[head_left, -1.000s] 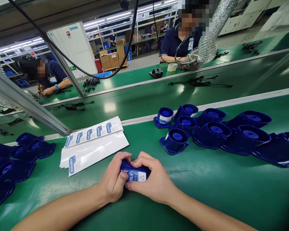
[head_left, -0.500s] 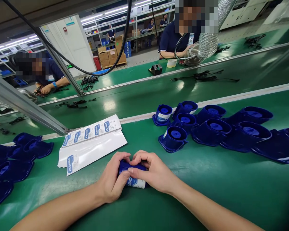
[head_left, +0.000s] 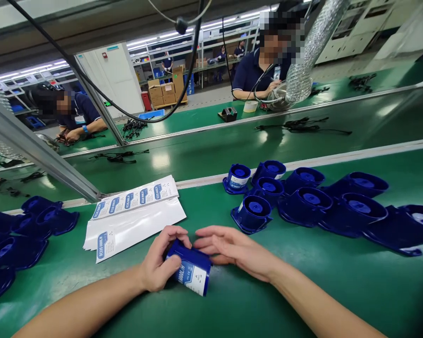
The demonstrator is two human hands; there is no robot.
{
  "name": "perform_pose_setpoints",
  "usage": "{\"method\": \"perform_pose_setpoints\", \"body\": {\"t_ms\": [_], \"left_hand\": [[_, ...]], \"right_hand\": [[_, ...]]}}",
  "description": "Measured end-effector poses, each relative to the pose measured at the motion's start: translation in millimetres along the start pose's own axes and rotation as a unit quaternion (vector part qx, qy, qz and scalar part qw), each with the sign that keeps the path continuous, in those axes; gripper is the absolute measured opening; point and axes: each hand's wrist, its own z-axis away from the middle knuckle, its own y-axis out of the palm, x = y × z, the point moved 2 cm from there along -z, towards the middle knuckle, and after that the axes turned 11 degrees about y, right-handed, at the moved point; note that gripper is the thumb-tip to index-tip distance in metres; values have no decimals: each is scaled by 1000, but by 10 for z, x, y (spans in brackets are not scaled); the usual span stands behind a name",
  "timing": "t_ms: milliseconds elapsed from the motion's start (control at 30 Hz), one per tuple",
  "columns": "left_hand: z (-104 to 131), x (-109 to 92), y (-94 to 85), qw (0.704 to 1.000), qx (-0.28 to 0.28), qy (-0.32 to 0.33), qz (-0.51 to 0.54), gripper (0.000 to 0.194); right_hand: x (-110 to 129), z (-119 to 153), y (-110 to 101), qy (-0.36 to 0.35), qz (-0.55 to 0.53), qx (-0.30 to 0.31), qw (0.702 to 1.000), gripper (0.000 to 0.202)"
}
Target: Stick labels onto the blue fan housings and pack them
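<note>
A blue plastic housing (head_left: pixel 192 256) with a white and blue label (head_left: pixel 196 278) lies tilted at the near middle of the green table. My left hand (head_left: pixel 164 263) is wrapped round its left end, thumb on the near side and fingers over the top. Just to the right, my right hand (head_left: pixel 238 251) has its fingers stretched toward the housing's upper right side; whether the fingertips touch it is hard to tell. Label sheets (head_left: pixel 141 230) lie in a stack to the left, beyond my left forearm.
Several blue housings (head_left: pixel 255 210) stand at the right, and several more (head_left: pixel 19 230) at the far left. A metal post (head_left: pixel 49 145) slants down at the left. Black cables (head_left: pixel 303 126) lie beyond the white rail. Two people sit across, one person (head_left: pixel 250 70) at the right.
My right hand has let go of the housing and opened, moving right. The housing has turned, showing more of its label, with my left hand still round it. The view has shifted slightly.
</note>
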Motion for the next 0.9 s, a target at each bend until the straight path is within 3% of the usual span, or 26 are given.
{"method": "perform_pose_setpoints", "body": {"t_ms": [100,200,267,400,500,667,900], "left_hand": [[-53,18,26,998,-36,29,46,61],[-39,31,51,978,-196,-25,69,65],[21,49,101,955,-264,-79,111,65],[119,66,274,946,-195,-179,188,66],[113,20,335,942,-180,-214,184,71],[104,-82,338,943,-198,-232,131,75],[196,-85,350,967,-119,-224,-5,73]], "right_hand": [[-90,-66,189,66,-62,54,994,62],[-117,-86,299,51,-151,66,985,63],[-108,-85,326,2,-209,63,976,71],[-160,-118,392,-62,-177,79,979,85],[-242,-169,420,-103,-107,46,988,87],[-285,-168,419,-143,13,-36,989,79],[-303,-143,434,-143,-2,-98,985,75]]}}
